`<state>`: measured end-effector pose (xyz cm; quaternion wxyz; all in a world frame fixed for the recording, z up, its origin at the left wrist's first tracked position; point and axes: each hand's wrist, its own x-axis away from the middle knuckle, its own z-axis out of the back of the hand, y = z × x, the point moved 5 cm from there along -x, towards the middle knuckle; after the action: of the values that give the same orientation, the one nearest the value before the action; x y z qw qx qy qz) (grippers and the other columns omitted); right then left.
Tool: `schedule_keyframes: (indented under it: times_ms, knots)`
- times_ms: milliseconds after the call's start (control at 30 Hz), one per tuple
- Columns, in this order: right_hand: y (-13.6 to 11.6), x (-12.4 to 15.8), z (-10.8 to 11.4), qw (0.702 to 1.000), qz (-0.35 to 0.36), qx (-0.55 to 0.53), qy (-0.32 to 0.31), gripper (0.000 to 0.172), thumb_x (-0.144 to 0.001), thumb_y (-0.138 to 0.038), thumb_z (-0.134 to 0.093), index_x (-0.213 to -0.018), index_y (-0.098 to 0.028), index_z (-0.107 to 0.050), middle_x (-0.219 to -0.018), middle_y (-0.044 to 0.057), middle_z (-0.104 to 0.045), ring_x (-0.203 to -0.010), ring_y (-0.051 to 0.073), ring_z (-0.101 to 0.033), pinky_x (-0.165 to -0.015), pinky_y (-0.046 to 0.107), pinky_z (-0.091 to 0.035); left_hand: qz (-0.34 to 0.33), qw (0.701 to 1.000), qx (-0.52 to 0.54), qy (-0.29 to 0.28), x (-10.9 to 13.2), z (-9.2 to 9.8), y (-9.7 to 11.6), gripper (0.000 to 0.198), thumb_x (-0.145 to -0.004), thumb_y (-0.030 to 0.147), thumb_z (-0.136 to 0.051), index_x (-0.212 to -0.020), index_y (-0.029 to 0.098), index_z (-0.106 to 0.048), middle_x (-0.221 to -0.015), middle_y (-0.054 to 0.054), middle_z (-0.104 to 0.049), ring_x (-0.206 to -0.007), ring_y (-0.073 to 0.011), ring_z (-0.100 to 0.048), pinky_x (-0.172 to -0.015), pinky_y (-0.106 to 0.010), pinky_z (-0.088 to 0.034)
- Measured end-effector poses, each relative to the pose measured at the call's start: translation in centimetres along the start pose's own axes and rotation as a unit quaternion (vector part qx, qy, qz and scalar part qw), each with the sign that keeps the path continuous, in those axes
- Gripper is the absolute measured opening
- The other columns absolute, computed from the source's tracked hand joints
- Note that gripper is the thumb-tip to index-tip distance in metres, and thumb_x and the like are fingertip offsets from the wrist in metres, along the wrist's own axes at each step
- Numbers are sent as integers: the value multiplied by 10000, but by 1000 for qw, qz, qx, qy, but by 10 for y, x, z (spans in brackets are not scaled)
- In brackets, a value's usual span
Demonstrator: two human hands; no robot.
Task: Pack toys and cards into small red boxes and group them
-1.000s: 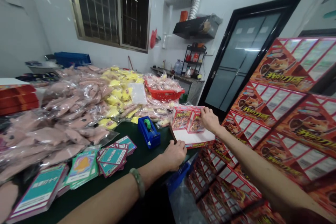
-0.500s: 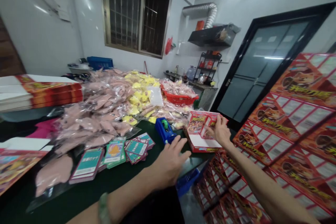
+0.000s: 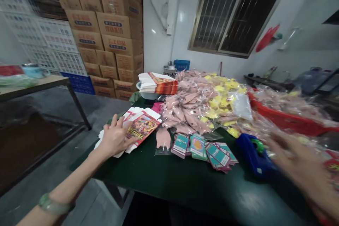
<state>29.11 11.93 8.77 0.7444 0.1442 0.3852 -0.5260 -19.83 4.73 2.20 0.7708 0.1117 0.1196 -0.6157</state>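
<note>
My left hand (image 3: 114, 137), with a jade-green bangle on its wrist, rests on printed flat cardboard boxes (image 3: 144, 127) at the table's left end. Its fingers are spread, touching the top box. On the right, my right hand (image 3: 293, 162) is smeared by motion, so its fingers cannot be read. It is beside a blue tape dispenser (image 3: 255, 159) with a green roll. Between the hands lie a bagged pink toy (image 3: 163, 138), a stack of teal cards (image 3: 181, 144), an orange-pictured card pile (image 3: 198, 146) and a fanned card pile (image 3: 218, 156).
Bagged pink toys (image 3: 185, 104) and yellow toys (image 3: 222, 91) are heaped across the back. A red basket (image 3: 286, 116) holds more bags. Folded cartons (image 3: 159, 84) sit in a basin at the back left. Brown cartons (image 3: 113, 24) are stacked by the wall; another table (image 3: 50, 84) stands left.
The view has swung left. My left hand has moved from near the tape dispenser to the flat boxes. My right hand has come away from the opened red display box.
</note>
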Motion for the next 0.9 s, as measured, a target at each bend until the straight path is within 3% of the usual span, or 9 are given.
schedule_keyframes:
  times_ms: [33,100,200,267,367,467,600,733,900]
  knots:
    - [-41,-11,-24,995,46,-84,-12,284,-871,-442,-491,-998,-223,-619,-932,128,-686,-827,233,-649,-764,380,-512,13,1000,0,-19,0,-8,-7,593,-768,513,-548,-1259,180,-523,-1378,-220,-406,-1303,-480,-260,-878,-649,-359]
    - [-125,-29,-79,967,96,-200,-127,289,-898,-366,-426,-1064,-201,-595,-1024,100,-681,-885,221,-651,-793,372,-506,24,999,10,-38,1,-22,-14,652,-751,559,-546,-1297,205,-490,-1392,-224,-384,-1280,-492,-291,-854,-658,-363]
    - [-239,-47,-148,934,133,-227,-242,309,-908,-208,-358,-1155,-179,-542,-1043,71,-679,-890,172,-635,-777,291,-484,32,999,17,-22,6,-30,-14,683,-766,570,-521,-1348,226,-423,-1410,-219,-354,-1288,-473,-290,-857,-636,-371]
    - [-291,-52,-183,930,137,-210,-270,252,-875,-199,-442,-1088,-144,-564,-1008,89,-677,-896,189,-621,-795,307,-465,38,999,19,-6,10,-30,-13,696,-775,571,-511,-1362,215,-399,-1422,-223,-331,-1305,-461,-265,-876,-613,-368]
    - [-332,-51,-219,934,112,-180,-289,296,-850,-300,-556,-1085,-120,-558,-1050,97,-636,-980,218,-584,-877,406,-433,40,999,22,16,16,-31,-13,692,-784,575,-497,-1354,193,-408,-1436,-223,-316,-1317,-447,-251,-893,-587,-360]
    - [-341,-56,-232,940,73,-172,-286,319,-852,-370,-562,-1060,-128,-579,-1122,99,-592,-1057,233,-547,-923,461,-403,32,999,26,32,19,-30,-13,690,-790,577,-486,-1358,198,-393,-1442,-191,-340,-1325,-423,-255,-894,-561,-367]
    - [-327,-76,-211,933,34,-215,-287,258,-822,-350,-556,-910,-119,-632,-914,124,-655,-907,256,-606,-765,373,-449,25,996,32,76,25,-10,-9,779,-747,602,-531,-1367,166,-350,-1420,-196,-381,-1340,-421,-231,-928,-591,-319]
    - [-301,-79,-152,910,55,-296,-285,154,-802,-310,-550,-773,-170,-609,-741,10,-630,-729,155,-596,-646,246,-422,-11,977,105,183,37,21,20,818,-765,558,-556,-1394,134,-251,-1315,-224,-485,-1242,-369,-420,-943,-522,-368]
    - [-255,-38,-66,873,94,-408,-250,121,-816,-194,-512,-697,-187,-528,-665,-45,-553,-633,96,-503,-607,209,-383,-66,933,254,245,54,26,88,811,-813,429,-570,-1425,103,-149,-1350,-246,-439,-1221,-334,-469,-952,-448,-427]
